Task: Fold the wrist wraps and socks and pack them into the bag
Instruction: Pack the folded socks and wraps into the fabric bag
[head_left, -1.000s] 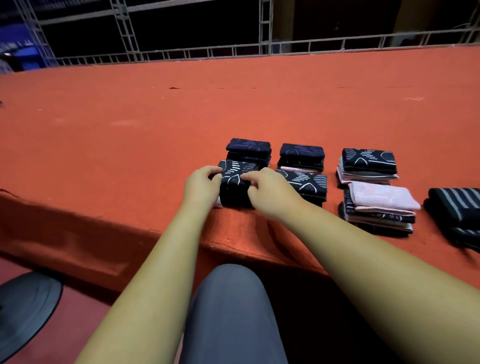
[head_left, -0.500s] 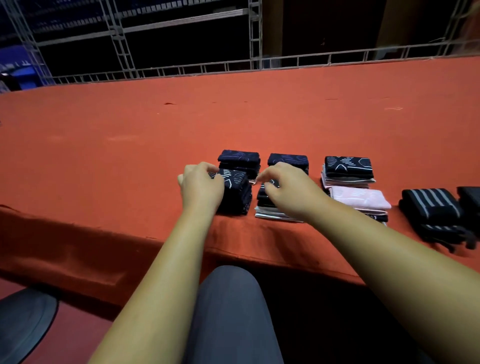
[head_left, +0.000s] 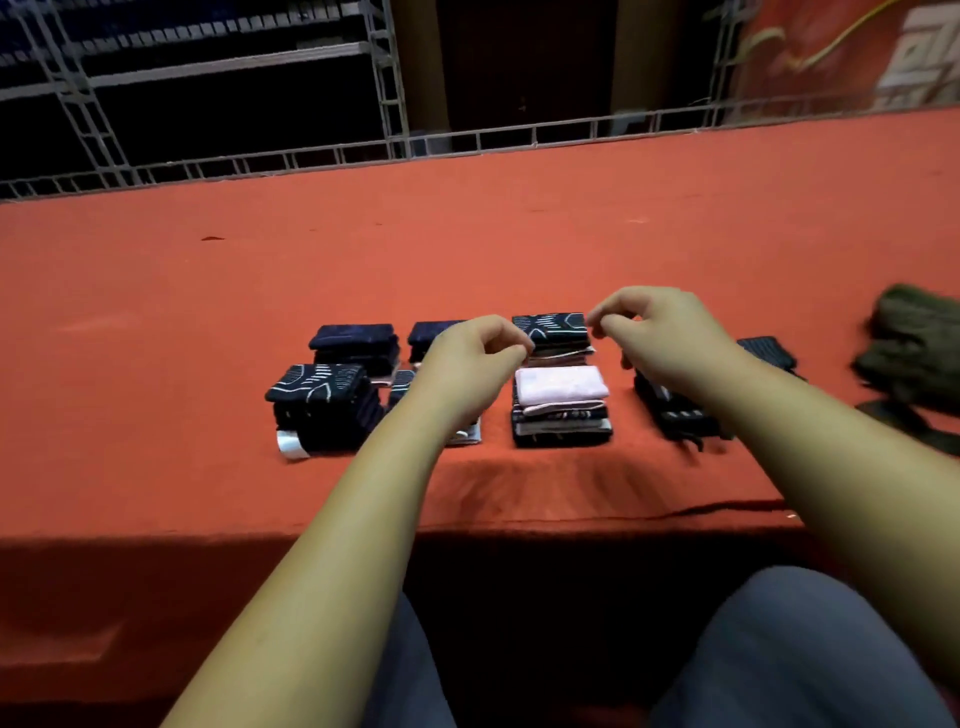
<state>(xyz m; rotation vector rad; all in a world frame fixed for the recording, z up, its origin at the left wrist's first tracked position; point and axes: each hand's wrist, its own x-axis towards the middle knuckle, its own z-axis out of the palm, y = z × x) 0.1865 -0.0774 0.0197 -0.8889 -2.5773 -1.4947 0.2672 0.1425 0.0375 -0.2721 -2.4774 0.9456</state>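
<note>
Head view, stock recorded on the red-covered bench (head_left: 208, 312).

Item 1, folded socks: small stacks in two rows near the front edge. The pink-topped stack (head_left: 561, 400) lay between the two forearms. A white-patterned dark stack (head_left: 553, 332) sat just beside it at 12 o'clock. Another patterned stack (head_left: 322, 410) stood well apart at 9 o'clock.

Item 2, striped wrist wraps (head_left: 675, 413): at 3 o'clock of the pink-topped stack, partly hidden under the right forearm.

Item 3, olive bag (head_left: 914, 348): slumped at far 3 o'clock. Whether its mouth was open could not be told.

Item 4, hands: the left hand (head_left: 467, 364) and right hand (head_left: 660, 338) hovered over the back row, fingers loosely curled, nothing in either.

Handling, judged: the socks looked light, soft and compressible, their layers unfastened and likely to slide or spring unfolded. Each stack was best clamped whole, thumb on top and fingers under the folded edge, or pressed between both hands from opposite sides. The wraps seemed stiffer and likelier to uncoil, so the grip belonged over the loose end.
</note>
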